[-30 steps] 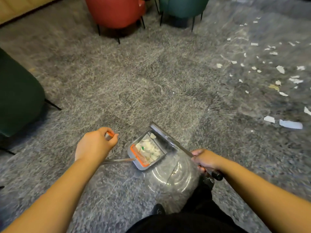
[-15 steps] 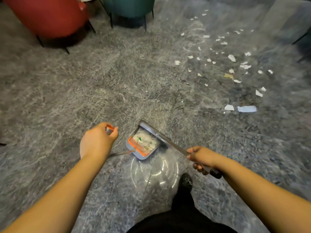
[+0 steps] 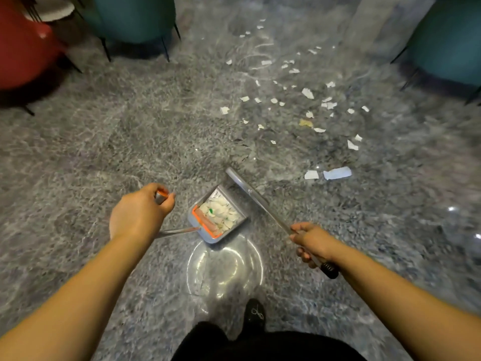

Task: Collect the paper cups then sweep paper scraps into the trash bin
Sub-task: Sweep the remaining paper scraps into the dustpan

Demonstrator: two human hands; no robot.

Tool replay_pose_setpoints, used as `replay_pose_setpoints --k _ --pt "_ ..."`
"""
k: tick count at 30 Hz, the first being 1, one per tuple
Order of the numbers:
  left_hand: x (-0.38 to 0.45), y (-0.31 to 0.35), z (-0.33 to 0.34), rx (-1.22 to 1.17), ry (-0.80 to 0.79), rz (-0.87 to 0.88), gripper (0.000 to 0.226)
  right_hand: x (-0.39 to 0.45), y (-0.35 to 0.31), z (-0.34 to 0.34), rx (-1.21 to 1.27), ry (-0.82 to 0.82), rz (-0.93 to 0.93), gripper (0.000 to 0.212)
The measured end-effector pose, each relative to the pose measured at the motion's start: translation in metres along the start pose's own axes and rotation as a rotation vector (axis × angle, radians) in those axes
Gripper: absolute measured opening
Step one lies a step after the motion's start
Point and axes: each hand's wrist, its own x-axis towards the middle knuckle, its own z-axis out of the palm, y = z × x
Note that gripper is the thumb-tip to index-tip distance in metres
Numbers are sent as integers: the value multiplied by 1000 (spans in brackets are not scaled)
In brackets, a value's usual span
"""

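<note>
Gripping grey orange-trimmed plastic dustpan point(image 3: 217, 217), part-filled with scraps, by left hand point(image 3: 140, 212); right hand point(image 3: 311, 242) clenched on metal broom handle point(image 3: 260, 201). Beyond dustpan, many white paper scraps point(image 3: 307, 93) left; bin unseen.

Left hand point(image 3: 139, 213) grips the scrap-filled dustpan point(image 3: 217, 217); right hand point(image 3: 312, 242) grips the broom point(image 3: 256, 199); paper scraps point(image 3: 307, 93) dot the carpet point(image 3: 130, 142).

text: none legible | labels: none | numbers: none | signs: none
</note>
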Motion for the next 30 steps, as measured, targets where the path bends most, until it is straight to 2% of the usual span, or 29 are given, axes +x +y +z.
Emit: replay_pose_setpoints --k 3,8,19,24,30 --pt "25 34 13 2 -12 54 24 9 -11 -24 94 61 -13 28" --pt "79 84 38 12 -48 175 24 31 -28 -63 213 133 -13 33" --pt "214 203 90 15 -193 427 22 87 -70 -132 446 274 100 37" --pt "252 260 115 47 -240 539 23 99 -85 -157 577 307 93 19" --pt "287 334 155 80 -298 659 25 124 -90 -210 601 387 55 31"
